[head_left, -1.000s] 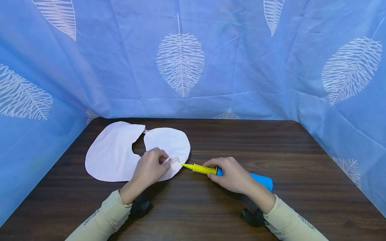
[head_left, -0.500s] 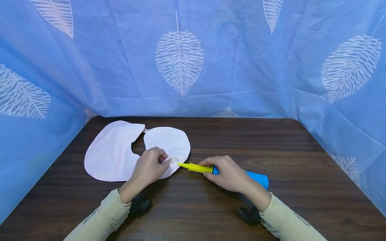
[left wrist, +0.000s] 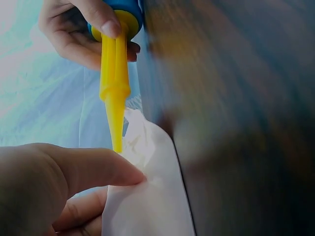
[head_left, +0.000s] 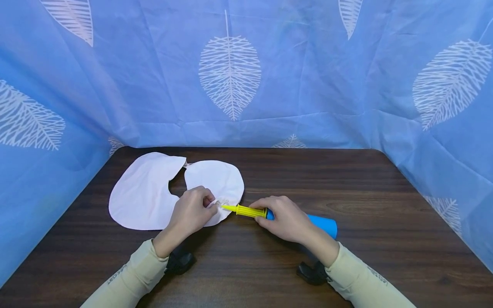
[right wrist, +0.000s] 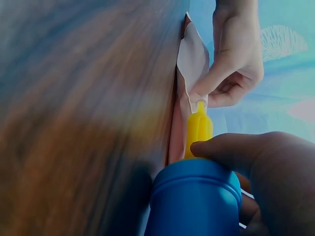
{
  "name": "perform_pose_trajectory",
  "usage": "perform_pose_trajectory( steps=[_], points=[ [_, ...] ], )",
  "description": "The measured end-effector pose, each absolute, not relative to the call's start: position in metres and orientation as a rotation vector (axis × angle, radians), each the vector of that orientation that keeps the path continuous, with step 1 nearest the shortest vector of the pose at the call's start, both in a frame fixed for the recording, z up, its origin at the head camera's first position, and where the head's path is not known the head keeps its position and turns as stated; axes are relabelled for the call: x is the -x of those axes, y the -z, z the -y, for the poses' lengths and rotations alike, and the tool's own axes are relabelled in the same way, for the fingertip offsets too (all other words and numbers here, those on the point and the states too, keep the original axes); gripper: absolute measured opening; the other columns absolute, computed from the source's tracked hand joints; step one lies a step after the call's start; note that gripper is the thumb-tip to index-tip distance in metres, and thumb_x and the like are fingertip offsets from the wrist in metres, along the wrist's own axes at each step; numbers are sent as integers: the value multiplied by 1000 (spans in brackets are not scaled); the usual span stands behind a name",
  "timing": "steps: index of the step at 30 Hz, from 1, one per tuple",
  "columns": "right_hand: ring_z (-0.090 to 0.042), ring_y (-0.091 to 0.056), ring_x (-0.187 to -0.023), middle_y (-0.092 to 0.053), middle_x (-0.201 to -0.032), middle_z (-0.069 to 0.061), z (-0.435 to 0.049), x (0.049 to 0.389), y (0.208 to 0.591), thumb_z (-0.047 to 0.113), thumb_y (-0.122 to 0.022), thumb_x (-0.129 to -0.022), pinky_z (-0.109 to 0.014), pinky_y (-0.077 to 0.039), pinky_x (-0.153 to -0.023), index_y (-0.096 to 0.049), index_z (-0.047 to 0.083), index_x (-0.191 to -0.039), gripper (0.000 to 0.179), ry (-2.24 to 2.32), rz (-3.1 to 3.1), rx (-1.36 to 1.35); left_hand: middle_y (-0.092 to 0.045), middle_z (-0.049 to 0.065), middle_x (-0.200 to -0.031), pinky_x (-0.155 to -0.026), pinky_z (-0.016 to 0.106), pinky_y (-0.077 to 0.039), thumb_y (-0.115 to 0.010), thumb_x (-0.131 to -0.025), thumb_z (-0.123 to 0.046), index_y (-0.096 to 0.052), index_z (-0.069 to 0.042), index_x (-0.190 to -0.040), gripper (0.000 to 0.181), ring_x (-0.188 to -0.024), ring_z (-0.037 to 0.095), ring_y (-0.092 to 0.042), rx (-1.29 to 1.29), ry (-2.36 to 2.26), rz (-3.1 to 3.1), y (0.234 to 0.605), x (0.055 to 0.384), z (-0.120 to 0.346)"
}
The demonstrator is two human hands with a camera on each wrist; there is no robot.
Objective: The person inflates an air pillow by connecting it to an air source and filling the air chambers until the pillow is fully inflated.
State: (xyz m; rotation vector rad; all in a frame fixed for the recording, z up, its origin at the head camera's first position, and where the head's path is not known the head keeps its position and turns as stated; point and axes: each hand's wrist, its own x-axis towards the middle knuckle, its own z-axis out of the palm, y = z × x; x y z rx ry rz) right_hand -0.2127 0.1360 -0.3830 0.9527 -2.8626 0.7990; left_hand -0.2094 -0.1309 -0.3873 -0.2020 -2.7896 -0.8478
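We see two cream sleeves (head_left: pixel 125 273) nearest, a black wrist device (head_left: pixel 180 262) under the left cuff. Beyond them, the right hand (head_left: pixel 285 218) has brought the pump (head_left: pixel 251 211) leftward: a second ago its yellow tip (head_left: pixel 229 208) was at the ring's right edge, and now it lies over the right lobe, just beside the left fingers. The left hand (head_left: pixel 191 209) and the flat white ring (head_left: pixel 140 192) sit about where they were.

The pump's long axis runs from its blue end, near and right, to the tip, which points left and slightly away from us. We see the right fingers and thumb curled round the pump where blue meets yellow. The left thumb and fingers pinch the ring beside the tip; whether the tip is inside it, we cannot tell.

The ring lies on the left of the table (head_left: pixel 385 214), before a blue curtain (head_left: pixel 308 85) with white leaves.
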Motion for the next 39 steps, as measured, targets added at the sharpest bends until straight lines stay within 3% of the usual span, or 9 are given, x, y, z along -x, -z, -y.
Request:
perform_pose_trajectory(
  steps=[39],
  points=[
    [-18,-74,-102,-81,-119,-1,-129,212,384,16,-80,-97,-40,-61,-88,-79,16,-128,31,-759,2844,-917,-68,7,-77,-57,27,-44,-85,-86,-8,-81,-1,-94,11,-65,18,-53,153,857,2818,385,208,128]
  ],
)
